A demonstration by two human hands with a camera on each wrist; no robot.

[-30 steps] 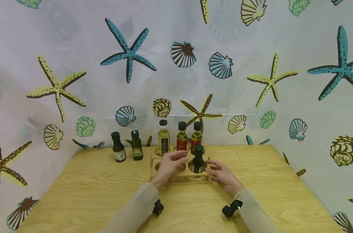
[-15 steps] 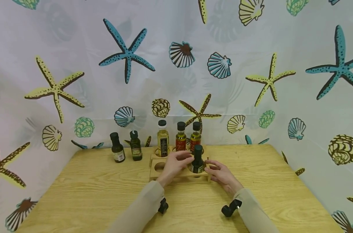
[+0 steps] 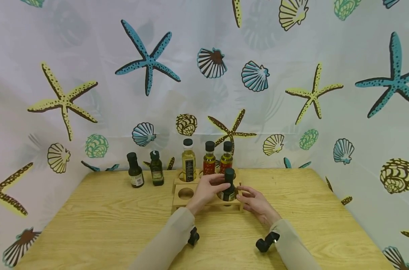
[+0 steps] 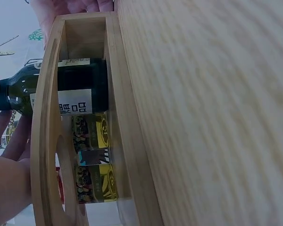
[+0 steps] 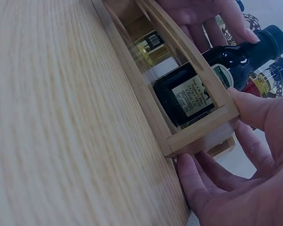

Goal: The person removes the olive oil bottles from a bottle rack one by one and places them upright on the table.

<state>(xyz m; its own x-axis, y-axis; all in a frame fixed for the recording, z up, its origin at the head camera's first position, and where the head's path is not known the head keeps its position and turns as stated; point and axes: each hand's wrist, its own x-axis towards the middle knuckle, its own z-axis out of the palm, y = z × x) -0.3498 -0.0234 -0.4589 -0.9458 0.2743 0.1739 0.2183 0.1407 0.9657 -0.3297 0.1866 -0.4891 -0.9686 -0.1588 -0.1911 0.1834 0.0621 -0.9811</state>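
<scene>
A dark olive oil bottle (image 3: pixel 229 187) with a green cap stands upright in the right-hand hole of the front tier of a wooden bottle rack (image 3: pixel 181 202). My left hand (image 3: pixel 204 191) is at the bottle's neck, its thumb on the neck just under the cap and its fingers behind. The label on the bottle (image 5: pixel 191 96) shows through the rack's open front in the right wrist view. My right hand (image 3: pixel 256 204) holds the rack's right end, thumb near the top corner, fingers low against the end panel (image 5: pixel 210 134).
A pale oil bottle (image 3: pixel 189 165) and two red-labelled oil bottles (image 3: pixel 209 163) (image 3: pixel 226 161) fill the rack's back tier. Two dark bottles (image 3: pixel 135 174) (image 3: pixel 157 172) stand on the wooden table (image 3: pixel 116 217) left of the rack. A patterned curtain (image 3: pixel 191 97) hangs behind.
My left hand has moved right, from over the front tier's left and middle holes to the neck of the dark bottle. My right hand has stayed at the rack's end.
</scene>
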